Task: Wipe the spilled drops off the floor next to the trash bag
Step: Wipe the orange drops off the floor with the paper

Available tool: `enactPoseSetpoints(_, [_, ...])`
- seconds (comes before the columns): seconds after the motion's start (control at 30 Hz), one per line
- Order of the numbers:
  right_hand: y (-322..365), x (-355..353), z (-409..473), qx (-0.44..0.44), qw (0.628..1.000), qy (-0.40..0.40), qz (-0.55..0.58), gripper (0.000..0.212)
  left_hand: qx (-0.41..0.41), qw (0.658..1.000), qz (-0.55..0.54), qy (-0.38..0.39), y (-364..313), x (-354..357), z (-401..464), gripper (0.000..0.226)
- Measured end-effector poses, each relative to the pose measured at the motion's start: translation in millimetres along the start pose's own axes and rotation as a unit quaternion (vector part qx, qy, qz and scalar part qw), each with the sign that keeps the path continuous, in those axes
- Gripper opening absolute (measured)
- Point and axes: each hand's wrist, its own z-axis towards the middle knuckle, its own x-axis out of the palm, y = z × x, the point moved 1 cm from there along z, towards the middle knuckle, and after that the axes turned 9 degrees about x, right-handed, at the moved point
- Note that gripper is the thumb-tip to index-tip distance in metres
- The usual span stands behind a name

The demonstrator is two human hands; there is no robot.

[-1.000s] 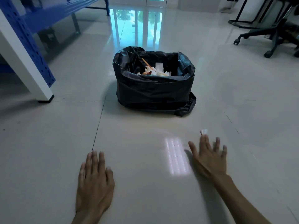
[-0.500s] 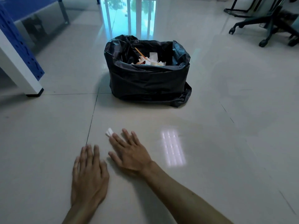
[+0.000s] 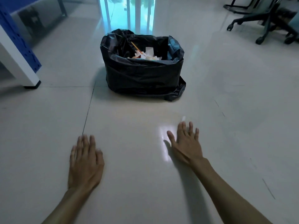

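Glossy tiled floor [image 3: 145, 183], black trash bag [image 3: 142, 76] at far centre. Left hand [image 3: 85, 165] flat on floor at near left, fingers straight, gripping nothing; right hand [image 3: 186, 143] at near right, fingers spread straight, apparently pressing a white tissue scrap [image 3: 183, 118] visible just beyond the fingertips [image 3: 182, 124]. No drops discernible near the bag; wiping probably under way, remainder unclear.

- I take this for an office: well beyond my right hand [image 3: 186, 143], up and to its right, swivel-chair bases [image 3: 265, 26] stand on castors.
- Far ahead of my left hand [image 3: 85, 162], off to its left, a blue perforated upright [image 3: 19, 46] on a white leg suggests a workstation or rack.
- Under both hands lies a glossy, pale tiled floor [image 3: 145, 183], which mirrors tall glazing [image 3: 127, 13] straight ahead.
- Ahead of both hands, a black trash bag [image 3: 142, 75] holds paper scraps.
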Motion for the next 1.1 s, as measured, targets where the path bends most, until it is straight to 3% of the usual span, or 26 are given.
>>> enactPoseSetpoints(0.2, [149.5, 48.1, -78.8, -0.267, 0.961, 0.070, 0.025, 0.082, 0.030, 0.979, -0.191, 0.060, 12.0, -16.5, -28.1, 0.065])
enactPoseSetpoints(0.33, [150.2, 66.4, -121.6, -0.372, 0.928, 0.016, 0.003, 0.070, 0.056, 0.979, -0.185, 0.065, 16.8, -20.3, -53.0, 0.065])
enactPoseSetpoints(0.47, [74.2, 44.9, -95.6, -0.331, 0.943, -0.014, -0.017, 0.065, 0.142, 0.987, -0.052, 0.057, 17.2, -11.8, -69.8, 0.068])
enactPoseSetpoints(0.6, [-46.1, 2.9, -51.8, -0.138, 0.986, 0.000, -0.097, 0.083, 0.139, 0.987, -0.049, 0.064, 10.6, -15.8, -78.1, 0.069])
enactPoseSetpoints(0.67, [-98.1, -9.5, -56.8, -0.059, 0.995, 0.009, -0.081, 0.088, 0.134, 0.987, -0.048, 0.071, 8.5, -19.9, -81.2, 0.070])
enactPoseSetpoints(0.83, [-99.7, 2.0, -102.8, 0.019, 1.000, 0.003, -0.016, 0.082, 0.128, 0.987, -0.048, 0.084, 7.3, -18.7, -79.2, 0.070])
enactPoseSetpoints(0.93, [-44.5, 17.2, -118.3, -0.019, 0.999, -0.008, -0.036, 0.083, 0.100, 0.987, -0.113, 0.059, -1.0, -21.8, -104.4, 0.065])
enactPoseSetpoints(1.1, [94.8, 54.1, -171.8, -0.263, 0.964, 0.018, -0.020, 0.078, 0.033, 0.970, -0.240, -0.018, -3.5, -38.3, -143.0, 0.055])
